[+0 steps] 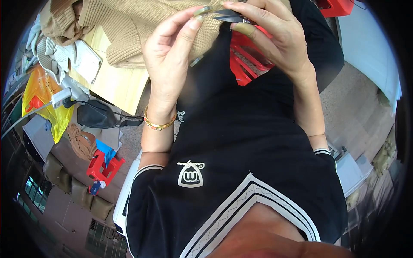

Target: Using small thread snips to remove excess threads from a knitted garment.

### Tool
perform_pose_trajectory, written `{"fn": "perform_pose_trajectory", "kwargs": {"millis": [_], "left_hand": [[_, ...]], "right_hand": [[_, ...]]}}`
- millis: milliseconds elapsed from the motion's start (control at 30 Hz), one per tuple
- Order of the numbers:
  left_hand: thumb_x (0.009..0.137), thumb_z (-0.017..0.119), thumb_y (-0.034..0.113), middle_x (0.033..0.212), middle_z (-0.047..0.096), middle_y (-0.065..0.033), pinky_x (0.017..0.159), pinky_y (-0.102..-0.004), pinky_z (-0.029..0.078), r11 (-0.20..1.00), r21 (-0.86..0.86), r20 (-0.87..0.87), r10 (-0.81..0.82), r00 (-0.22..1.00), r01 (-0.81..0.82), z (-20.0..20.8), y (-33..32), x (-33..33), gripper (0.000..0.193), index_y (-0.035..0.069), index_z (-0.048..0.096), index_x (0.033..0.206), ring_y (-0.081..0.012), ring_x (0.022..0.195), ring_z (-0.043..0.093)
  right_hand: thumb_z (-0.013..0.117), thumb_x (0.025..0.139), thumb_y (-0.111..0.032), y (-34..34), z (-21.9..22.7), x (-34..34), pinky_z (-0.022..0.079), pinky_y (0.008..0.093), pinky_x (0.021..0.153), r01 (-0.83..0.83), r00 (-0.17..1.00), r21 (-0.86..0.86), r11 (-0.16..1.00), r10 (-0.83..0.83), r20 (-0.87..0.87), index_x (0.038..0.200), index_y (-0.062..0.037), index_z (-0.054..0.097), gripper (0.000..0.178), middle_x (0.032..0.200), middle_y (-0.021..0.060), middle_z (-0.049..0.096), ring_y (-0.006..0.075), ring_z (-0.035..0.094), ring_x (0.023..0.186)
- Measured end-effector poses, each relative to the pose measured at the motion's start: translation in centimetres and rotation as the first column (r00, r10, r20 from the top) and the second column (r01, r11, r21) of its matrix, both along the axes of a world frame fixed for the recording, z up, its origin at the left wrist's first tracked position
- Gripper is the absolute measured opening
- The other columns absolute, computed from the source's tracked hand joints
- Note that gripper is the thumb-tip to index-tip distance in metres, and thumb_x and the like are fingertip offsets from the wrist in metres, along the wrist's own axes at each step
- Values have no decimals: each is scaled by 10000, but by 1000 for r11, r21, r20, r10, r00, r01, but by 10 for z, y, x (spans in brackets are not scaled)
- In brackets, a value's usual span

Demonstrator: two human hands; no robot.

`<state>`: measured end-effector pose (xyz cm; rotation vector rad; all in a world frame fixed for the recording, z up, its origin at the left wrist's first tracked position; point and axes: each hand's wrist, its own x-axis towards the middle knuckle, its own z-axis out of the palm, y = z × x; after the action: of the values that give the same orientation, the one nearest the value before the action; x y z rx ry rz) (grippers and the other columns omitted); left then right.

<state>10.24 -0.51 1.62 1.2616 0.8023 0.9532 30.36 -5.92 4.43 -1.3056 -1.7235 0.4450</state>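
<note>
Both of my hands are raised in front of my black shirt. My right hand (275,38) grips small black thread snips (232,16), blades pointing left. My left hand (172,51), with a gold and orange bracelet on the wrist, has thumb and fingers pinched together right at the blade tips, on the edge of a beige knitted sweater (129,26). What lies between those fingertips is too small to make out. The sweater lies bunched on a light wooden table (116,86).
A white garment (81,56) lies at the table's left end. A red plastic stool (247,60) stands behind my hands. A black bag (97,115), a yellow plastic bag (41,99) and a red object (103,167) sit at the left.
</note>
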Motion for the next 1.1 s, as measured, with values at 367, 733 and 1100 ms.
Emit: {"fn": "perform_pose_trajectory", "kwargs": {"millis": [367,733,1100], "left_hand": [[982,594,44,1077,691,-56,860,-177,468,986,164,-94,-11,996,27,-6,1,7,249,-36,657,1210,-63,984,614],[1000,564,59,1088,696,-61,874,-186,467,965,256,-275,24,961,50,0,2,6,250,-35,659,1211,-66,983,617],[993,583,64,1068,703,-57,871,-193,475,976,217,-233,52,971,0,-6,0,6,238,-26,673,1193,-68,975,621]], "right_hand": [[781,780,-106,1,11,-4,493,312,600,103,972,87,991,-119,201,1050,-24,703,292,811,82,594,229,617,704],[768,782,-104,0,10,-3,494,317,602,121,964,66,990,-133,230,1044,-43,696,279,814,75,589,235,617,711],[761,759,-92,-1,11,-3,498,322,616,123,947,104,987,-148,286,1027,-51,694,279,835,62,587,234,617,739]]}}
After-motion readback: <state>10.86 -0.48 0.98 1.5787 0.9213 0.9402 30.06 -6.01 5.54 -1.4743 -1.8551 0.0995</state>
